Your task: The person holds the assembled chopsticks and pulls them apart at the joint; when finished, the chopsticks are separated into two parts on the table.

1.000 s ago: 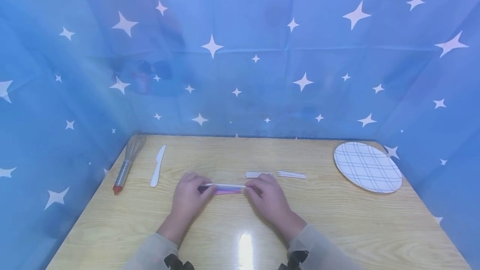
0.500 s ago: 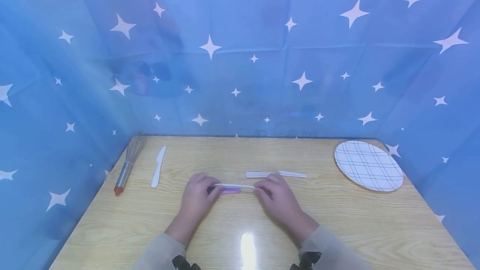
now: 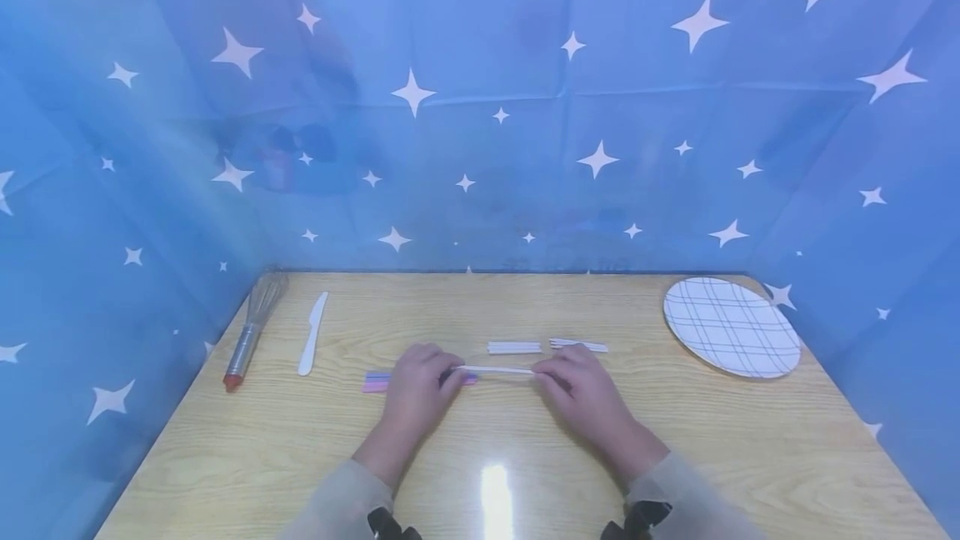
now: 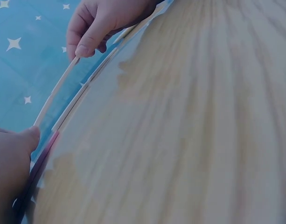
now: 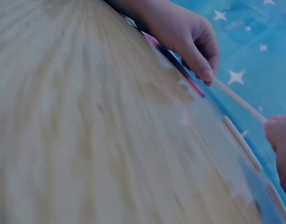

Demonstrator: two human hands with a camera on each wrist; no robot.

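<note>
Star-printed blue cloth (image 3: 517, 215) is hung behind the wooden table (image 3: 705, 440). One thin white stick (image 3: 497, 369) is pinched at its ends by the left hand (image 3: 416, 386) and right hand (image 3: 588, 390), over the table's middle. Pink-and-purple sticks (image 3: 376, 382) are partly hidden by the left hand; short white sticks (image 3: 514, 347) are laid beyond. By the far right corner a checked plate (image 3: 731, 327) is set; by the far left, a whisk (image 3: 255, 327).

Backdrop's basically blue cloth (image 3: 510, 23) behind the worktop (image 3: 720, 457) and down both sides, with pale four-pointed stars (image 3: 413, 93) all over and a few visible creases. Worktop's light wood grain, kinda shiny, with a bright white glare (image 3: 497, 498) on the near side.
</note>
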